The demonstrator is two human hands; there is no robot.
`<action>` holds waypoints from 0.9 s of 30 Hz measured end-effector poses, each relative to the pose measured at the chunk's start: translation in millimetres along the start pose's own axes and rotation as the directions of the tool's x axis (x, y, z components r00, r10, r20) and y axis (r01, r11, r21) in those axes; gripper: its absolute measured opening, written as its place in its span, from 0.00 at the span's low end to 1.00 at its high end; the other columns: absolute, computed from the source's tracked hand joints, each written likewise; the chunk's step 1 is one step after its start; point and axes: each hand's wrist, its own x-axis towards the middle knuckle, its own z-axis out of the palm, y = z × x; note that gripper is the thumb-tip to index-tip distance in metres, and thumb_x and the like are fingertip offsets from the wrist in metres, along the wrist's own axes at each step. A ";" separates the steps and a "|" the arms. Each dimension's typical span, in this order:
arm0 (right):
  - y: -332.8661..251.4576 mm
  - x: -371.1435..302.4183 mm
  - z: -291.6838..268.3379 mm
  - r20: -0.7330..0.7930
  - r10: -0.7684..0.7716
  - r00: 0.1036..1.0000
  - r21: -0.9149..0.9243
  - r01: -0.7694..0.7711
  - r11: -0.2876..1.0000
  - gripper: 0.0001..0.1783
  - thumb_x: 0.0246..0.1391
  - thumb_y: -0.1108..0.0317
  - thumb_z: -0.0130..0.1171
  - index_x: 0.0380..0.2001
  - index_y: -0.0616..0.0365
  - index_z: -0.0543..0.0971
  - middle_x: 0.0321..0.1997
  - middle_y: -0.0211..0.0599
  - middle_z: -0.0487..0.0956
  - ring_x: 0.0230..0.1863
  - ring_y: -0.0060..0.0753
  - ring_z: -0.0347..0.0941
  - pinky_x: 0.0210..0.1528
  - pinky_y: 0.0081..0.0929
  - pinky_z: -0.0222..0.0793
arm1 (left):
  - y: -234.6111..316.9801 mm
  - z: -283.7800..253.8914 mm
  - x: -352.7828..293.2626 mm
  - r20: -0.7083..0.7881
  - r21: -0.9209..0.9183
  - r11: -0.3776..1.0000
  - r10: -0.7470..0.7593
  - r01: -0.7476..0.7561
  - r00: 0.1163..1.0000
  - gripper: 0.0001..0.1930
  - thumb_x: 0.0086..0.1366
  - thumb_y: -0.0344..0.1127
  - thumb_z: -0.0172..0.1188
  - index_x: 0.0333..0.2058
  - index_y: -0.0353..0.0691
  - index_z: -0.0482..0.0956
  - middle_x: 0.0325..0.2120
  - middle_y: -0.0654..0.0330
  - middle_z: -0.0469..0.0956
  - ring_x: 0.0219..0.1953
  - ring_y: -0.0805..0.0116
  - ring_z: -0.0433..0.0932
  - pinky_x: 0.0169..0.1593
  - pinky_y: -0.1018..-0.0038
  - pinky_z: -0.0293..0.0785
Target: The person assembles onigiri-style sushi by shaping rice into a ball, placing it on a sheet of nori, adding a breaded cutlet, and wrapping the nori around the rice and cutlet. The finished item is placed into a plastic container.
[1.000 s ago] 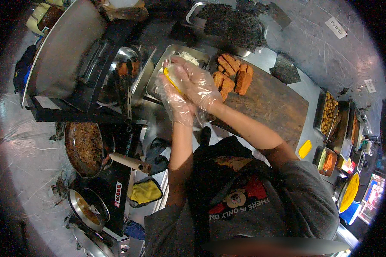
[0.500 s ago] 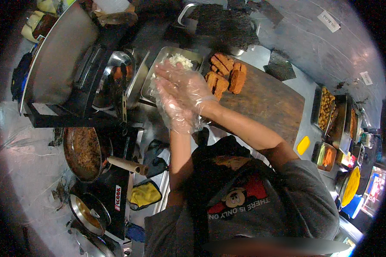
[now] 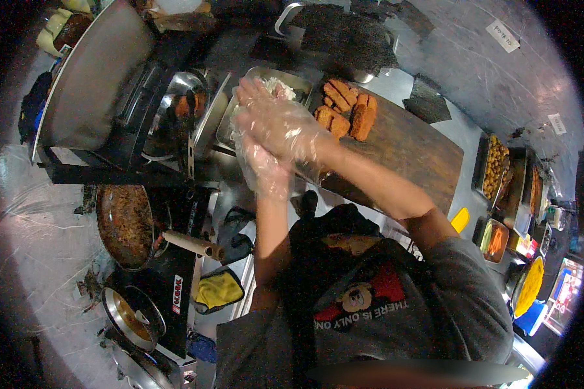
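Wears a dark grey, short-sleeved top (image 3: 428,334) with wide, loose sleeves (image 3: 467,279) to left and right, and black cloth (image 3: 340,223) at its far edge. Bears a front print (image 3: 357,299) of a tan cartoon head against red, plus pale lettering (image 3: 376,310), upside down. Wears thin, see-through plastic gloves (image 3: 282,129), creased, shiny and baggy round the wrists

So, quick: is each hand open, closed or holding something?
Left hand: can't tell; beneath the right, mostly hidden.
Right hand: can't tell; lies over the left, hiding anything between.
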 end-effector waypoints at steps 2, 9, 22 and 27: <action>0.1 -3.9 -18.8 0.000 0.223 0.975 0.529 -0.189 0.827 0.34 0.70 0.49 0.41 0.67 0.67 0.62 0.73 0.45 0.60 0.74 0.41 0.54 0.74 0.34 0.46 | -1.7 -1.4 11.2 0.006 -0.015 1.000 0.015 -0.015 1.000 0.30 0.75 0.52 0.43 0.69 0.44 0.55 0.67 0.56 0.61 0.68 0.54 0.61 0.70 0.55 0.56; 37.7 -48.3 9.8 0.201 0.566 0.799 0.961 -0.274 0.046 0.31 0.70 0.50 0.46 0.66 0.62 0.66 0.67 0.42 0.69 0.62 0.31 0.67 0.65 0.28 0.62 | -23.2 13.4 19.1 -0.291 0.372 0.927 0.158 -0.041 0.944 0.24 0.75 0.50 0.45 0.60 0.41 0.67 0.59 0.54 0.71 0.59 0.56 0.72 0.62 0.61 0.70; 51.6 -86.7 -47.2 0.030 0.569 0.822 0.999 -0.011 -0.037 0.25 0.69 0.56 0.48 0.60 0.62 0.69 0.58 0.39 0.76 0.55 0.34 0.74 0.61 0.32 0.69 | -83.4 34.1 18.6 0.447 0.878 -0.279 0.182 -0.389 0.876 0.25 0.66 0.44 0.58 0.55 0.32 0.70 0.55 0.42 0.70 0.58 0.41 0.69 0.61 0.51 0.65; 105.4 -96.7 -56.4 0.147 0.481 0.864 0.977 -0.053 -0.205 0.24 0.68 0.51 0.50 0.58 0.56 0.71 0.57 0.37 0.76 0.57 0.37 0.73 0.61 0.39 0.70 | -78.0 49.7 18.3 0.593 0.784 -0.257 0.040 -0.565 0.804 0.28 0.57 0.46 0.68 0.52 0.35 0.74 0.52 0.44 0.74 0.56 0.44 0.72 0.61 0.56 0.67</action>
